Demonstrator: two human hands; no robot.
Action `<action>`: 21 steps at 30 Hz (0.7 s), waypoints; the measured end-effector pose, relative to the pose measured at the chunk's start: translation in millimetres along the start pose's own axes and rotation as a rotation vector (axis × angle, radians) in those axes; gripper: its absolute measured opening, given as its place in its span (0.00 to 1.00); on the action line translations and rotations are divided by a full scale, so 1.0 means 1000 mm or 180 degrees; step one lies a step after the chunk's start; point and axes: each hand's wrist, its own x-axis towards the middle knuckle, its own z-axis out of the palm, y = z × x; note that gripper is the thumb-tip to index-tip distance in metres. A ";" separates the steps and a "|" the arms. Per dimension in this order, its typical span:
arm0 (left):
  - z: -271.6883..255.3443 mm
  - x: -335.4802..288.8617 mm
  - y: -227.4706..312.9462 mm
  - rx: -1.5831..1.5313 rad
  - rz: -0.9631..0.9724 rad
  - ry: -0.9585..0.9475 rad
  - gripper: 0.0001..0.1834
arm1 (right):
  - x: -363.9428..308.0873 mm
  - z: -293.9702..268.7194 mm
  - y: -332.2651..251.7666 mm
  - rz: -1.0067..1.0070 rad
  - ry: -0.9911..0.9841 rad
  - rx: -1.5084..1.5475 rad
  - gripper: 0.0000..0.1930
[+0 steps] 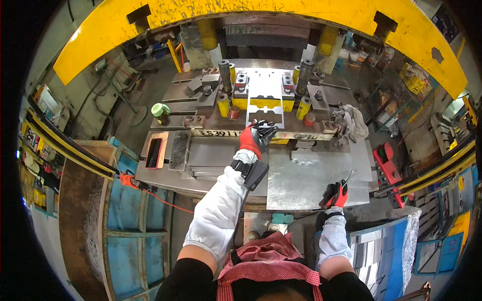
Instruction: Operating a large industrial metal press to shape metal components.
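My left hand [258,138], in a red and black glove, is at the front edge of the die with its fingers stretched out. Its fingertips lie at the near end of a bright metal strip [266,90] that has shaped cutouts; whether they press on it, I cannot tell. Low on the right, above the flat metal sheet [296,188], my right hand [335,195] is closed around a thin wire hook [350,176] whose looped end points up and away. White sleeves cover both forearms, and a dark device is strapped to the left wrist.
Dark guide posts [224,78] and yellow cylinders [304,108] flank the strip. A yellow press beam [261,11] arches overhead. Stacked metal sheets [213,156] lie left of centre. A grey rag [350,123] hangs at right; a green-capped bottle [159,113] stands at left.
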 end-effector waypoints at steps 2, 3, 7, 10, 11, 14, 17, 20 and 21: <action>-0.007 0.007 -0.001 0.1376 0.1079 -0.0620 0.15 | 0.003 -0.004 0.002 0.0051 -0.0134 0.0099 0.08; -0.032 0.016 0.009 0.2741 0.2244 -0.1197 0.16 | 0.002 0.000 0.007 0.0130 -0.0277 0.0137 0.09; -0.036 0.025 0.005 0.3794 0.3015 -0.1859 0.17 | 0.011 -0.008 0.010 0.0207 -0.0428 0.0221 0.09; -0.024 0.014 0.006 -0.0195 -0.0065 -0.0725 0.18 | 0.007 -0.004 0.011 0.0013 -0.0009 0.0320 0.13; -0.017 0.012 0.004 -0.0177 -0.0059 -0.0521 0.18 | 0.006 -0.005 0.007 -0.0002 -0.0073 0.0420 0.10; -0.001 0.003 0.004 -0.0064 0.0042 -0.0050 0.18 | 0.005 -0.003 0.003 0.0108 -0.0034 0.0233 0.11; -0.010 0.005 0.011 -0.0204 -0.0045 -0.0159 0.16 | 0.004 0.001 0.005 0.0058 -0.0017 0.0140 0.10; -0.011 0.007 0.011 -0.0191 0.0001 -0.0129 0.16 | 0.002 0.001 0.004 0.0102 -0.0084 0.0178 0.09; -0.003 0.007 0.003 -0.0073 0.0036 0.0060 0.15 | 0.003 -0.005 0.003 0.0119 -0.0076 0.0194 0.08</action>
